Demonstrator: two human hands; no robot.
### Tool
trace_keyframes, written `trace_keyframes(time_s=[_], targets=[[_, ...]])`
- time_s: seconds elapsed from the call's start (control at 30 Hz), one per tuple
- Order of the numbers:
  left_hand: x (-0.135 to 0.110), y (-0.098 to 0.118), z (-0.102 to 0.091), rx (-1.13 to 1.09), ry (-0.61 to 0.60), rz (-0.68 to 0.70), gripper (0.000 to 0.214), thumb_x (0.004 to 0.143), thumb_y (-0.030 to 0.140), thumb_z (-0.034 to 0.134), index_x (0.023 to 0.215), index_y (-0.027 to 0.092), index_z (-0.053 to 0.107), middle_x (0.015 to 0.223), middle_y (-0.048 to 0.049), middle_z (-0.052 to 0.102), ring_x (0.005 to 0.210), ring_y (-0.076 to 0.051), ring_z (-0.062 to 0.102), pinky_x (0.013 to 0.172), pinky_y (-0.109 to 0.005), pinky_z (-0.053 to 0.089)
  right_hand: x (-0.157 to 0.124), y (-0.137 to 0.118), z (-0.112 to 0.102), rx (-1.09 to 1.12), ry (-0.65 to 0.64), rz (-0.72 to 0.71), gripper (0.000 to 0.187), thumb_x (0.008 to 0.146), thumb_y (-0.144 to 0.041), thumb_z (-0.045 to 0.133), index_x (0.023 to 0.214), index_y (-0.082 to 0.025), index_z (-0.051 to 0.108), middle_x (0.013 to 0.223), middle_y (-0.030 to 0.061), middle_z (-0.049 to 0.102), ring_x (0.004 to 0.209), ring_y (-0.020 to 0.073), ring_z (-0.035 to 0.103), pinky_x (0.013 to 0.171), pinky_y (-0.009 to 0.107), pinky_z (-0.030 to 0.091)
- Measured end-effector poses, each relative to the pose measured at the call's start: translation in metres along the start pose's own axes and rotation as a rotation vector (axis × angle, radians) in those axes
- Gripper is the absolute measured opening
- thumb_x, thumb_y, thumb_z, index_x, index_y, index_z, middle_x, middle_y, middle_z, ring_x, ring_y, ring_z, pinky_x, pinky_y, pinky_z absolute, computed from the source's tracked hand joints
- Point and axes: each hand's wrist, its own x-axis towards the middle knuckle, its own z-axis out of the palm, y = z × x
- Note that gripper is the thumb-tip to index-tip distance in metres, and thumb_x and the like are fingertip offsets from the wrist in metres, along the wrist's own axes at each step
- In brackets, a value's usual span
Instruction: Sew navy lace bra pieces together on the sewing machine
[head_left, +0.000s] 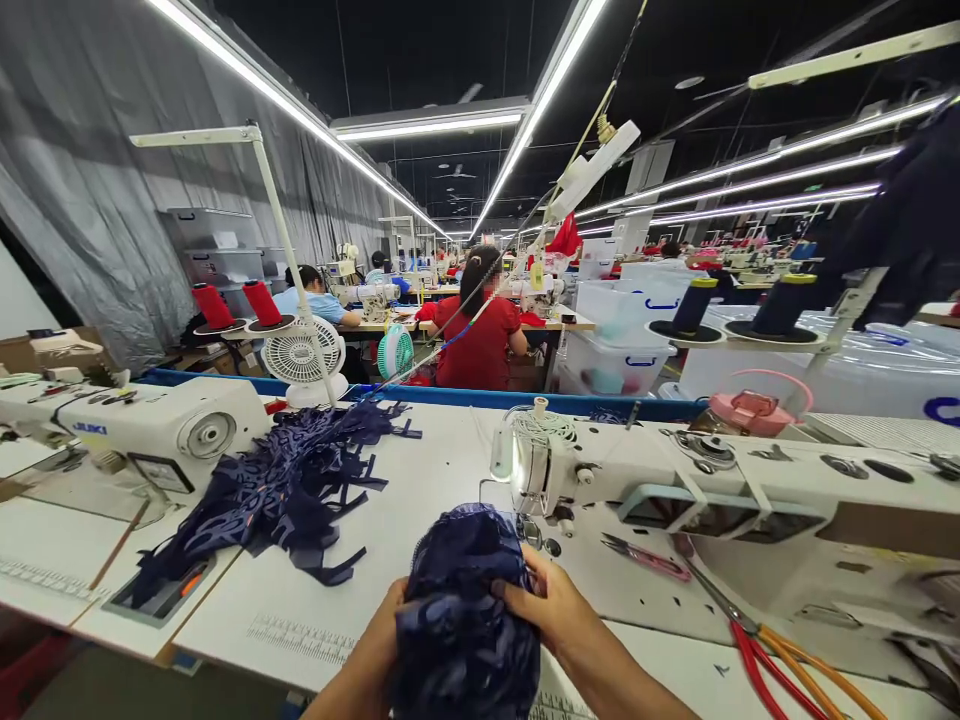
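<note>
Both hands hold a dark navy patterned piece of fabric, rounded at its top and bunched, over the front of the table. My left hand grips its left side, with the fingers mostly hidden behind the cloth. On the right side, my right hand pinches the cloth, thumb on the near face. Just beyond the fabric's upper right stands the needle end of a white sewing machine. A pile of navy patterned pieces with straps lies on the table to the left.
Thread snips and red-and-orange-handled scissors lie right of my hands. A second sewing machine stands left. Beyond the table are a white fan, a pink basket, plastic bins and a seated person in red.
</note>
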Motion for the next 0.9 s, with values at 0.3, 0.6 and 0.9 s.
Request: trace_keyframes(time_s=[0.3, 0.6, 0.9], targets=[[-0.002, -0.017, -0.006, 0.015, 0.043, -0.006, 0.037, 0.067, 0.03, 0.082, 0.096, 0.011, 0.068, 0.092, -0.0123, 0.073, 0.092, -0.03, 0.07, 0.083, -0.037, 0.053, -0.017, 0.014, 0.014, -0.059, -0.047, 0.04, 0.062, 0.058, -0.029, 0.079, 0.116, -0.02, 0.058, 0.094, 0.0026, 0.07, 0.085, 0.0213, 0.065, 0.076, 0.031, 0.051], [-0.023, 0.004, 0.011, -0.105, 0.016, 0.021, 0.053, 0.071, 0.038, 0.081, 0.115, 0.012, 0.065, 0.099, -0.0143, 0.074, 0.097, -0.031, 0.069, 0.088, -0.041, 0.054, -0.018, 0.032, 0.024, -0.245, -0.065, -0.221, 0.091, 0.058, -0.009, 0.063, 0.143, -0.025, 0.036, 0.109, 0.0027, 0.067, 0.086, 0.0197, 0.063, 0.079, 0.031, 0.05], [-0.023, 0.003, 0.009, -0.47, 0.024, -0.145, 0.052, 0.09, 0.048, 0.057, 0.126, 0.01, 0.061, 0.102, -0.0165, 0.073, 0.097, -0.034, 0.07, 0.088, -0.048, 0.054, -0.005, 0.042, 0.017, 0.11, -0.013, 0.039, 0.05, 0.064, -0.031, 0.075, 0.111, -0.021, 0.063, 0.094, 0.0041, 0.07, 0.082, 0.0195, 0.066, 0.074, 0.029, 0.051]])
